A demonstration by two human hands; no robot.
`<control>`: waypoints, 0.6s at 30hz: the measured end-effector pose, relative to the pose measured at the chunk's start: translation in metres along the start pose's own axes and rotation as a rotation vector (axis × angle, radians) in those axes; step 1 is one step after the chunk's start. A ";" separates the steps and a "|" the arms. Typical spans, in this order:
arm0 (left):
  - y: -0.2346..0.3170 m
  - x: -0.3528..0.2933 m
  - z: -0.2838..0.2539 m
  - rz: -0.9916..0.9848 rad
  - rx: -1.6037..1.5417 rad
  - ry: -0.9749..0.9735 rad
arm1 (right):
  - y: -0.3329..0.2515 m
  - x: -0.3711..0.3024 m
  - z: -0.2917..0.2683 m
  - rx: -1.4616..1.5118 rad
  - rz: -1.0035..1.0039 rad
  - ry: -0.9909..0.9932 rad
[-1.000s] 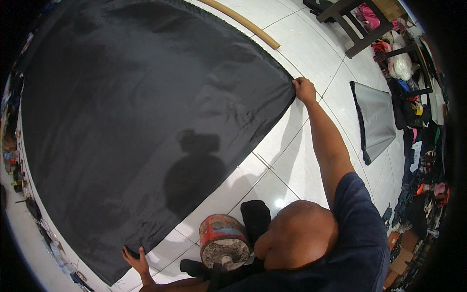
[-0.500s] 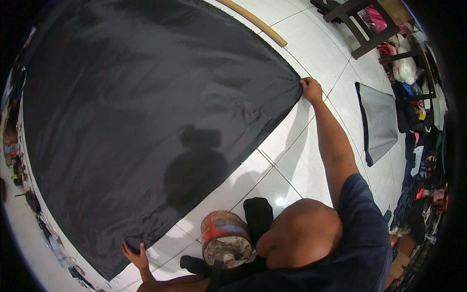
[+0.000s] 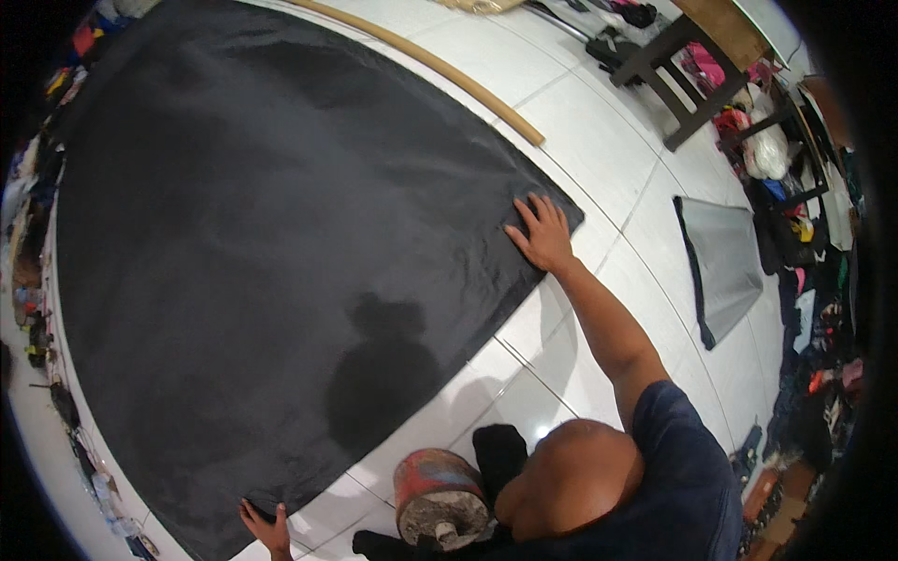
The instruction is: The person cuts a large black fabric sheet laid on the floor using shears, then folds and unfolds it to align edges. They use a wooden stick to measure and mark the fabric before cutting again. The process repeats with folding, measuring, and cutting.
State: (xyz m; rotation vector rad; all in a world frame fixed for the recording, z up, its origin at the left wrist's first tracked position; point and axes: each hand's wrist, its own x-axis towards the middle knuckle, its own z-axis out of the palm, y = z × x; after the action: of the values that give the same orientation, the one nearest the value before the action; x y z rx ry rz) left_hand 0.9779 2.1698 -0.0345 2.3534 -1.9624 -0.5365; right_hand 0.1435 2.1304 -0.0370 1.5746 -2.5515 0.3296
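Observation:
A large sheet of black fabric (image 3: 234, 234) lies spread over the tiled floor, slightly rippled near its right corner. Flat on that right corner rests my right hand (image 3: 544, 236), its fingers spread and gripping nothing. Down at the sheet's near left corner, my left hand (image 3: 269, 530) touches the edge with thumb and fingers apart. Small creases show in the cloth beside it. The lower part of that hand is cut off by the frame's bottom edge. My head's shadow falls across the near part of the fabric.
A long tan tube (image 3: 440, 67) lies along the far edge. Close to my knee stands a worn red can-shaped block filled with something like concrete (image 3: 441, 500). To the right are a grey folded sheet (image 3: 725, 266), a dark wooden stool (image 3: 687, 84) and piled clutter (image 3: 814, 355).
My right hand has let go of the fabric's right corner and now lies flat on it, further in. The view has shifted, showing more floor at the far side. My left hand stays at its corner.

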 end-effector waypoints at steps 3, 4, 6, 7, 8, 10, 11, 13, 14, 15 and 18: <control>-0.029 0.006 0.005 0.056 0.056 0.039 | 0.004 0.011 0.005 0.087 0.075 -0.138; -0.022 0.010 0.004 0.017 0.018 0.006 | 0.002 0.011 0.001 0.091 0.102 -0.183; -0.008 0.011 -0.001 -0.054 -0.065 -0.071 | 0.014 0.008 -0.008 0.104 0.100 -0.156; -0.010 0.007 -0.004 -0.005 -0.087 -0.035 | 0.009 0.011 -0.013 0.096 0.100 -0.180; -0.005 0.004 -0.001 -0.013 -0.108 -0.023 | 0.014 0.010 -0.015 0.082 0.148 -0.187; 0.025 0.008 -0.004 -0.024 -0.151 -0.008 | 0.000 0.007 -0.024 0.027 0.061 -0.120; 0.022 0.007 -0.005 -0.050 -0.088 -0.025 | -0.025 0.008 -0.028 0.063 -0.027 -0.106; 0.022 0.000 -0.011 -0.065 -0.079 0.038 | -0.094 -0.008 -0.039 0.157 -0.209 -0.164; 0.021 -0.002 -0.011 -0.075 -0.076 0.058 | -0.136 -0.025 -0.047 0.207 -0.300 -0.231; 0.012 -0.002 -0.004 -0.073 -0.057 0.125 | -0.173 -0.046 -0.047 0.214 -0.450 -0.225; -0.002 -0.004 0.006 -0.083 -0.004 0.344 | -0.232 -0.099 -0.047 0.225 -0.732 -0.327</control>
State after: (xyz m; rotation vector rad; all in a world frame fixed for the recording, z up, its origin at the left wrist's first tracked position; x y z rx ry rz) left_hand 0.9774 2.1753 -0.0395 2.3409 -1.7173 -0.1239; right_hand 0.3949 2.1277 0.0141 2.6798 -1.9581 0.2911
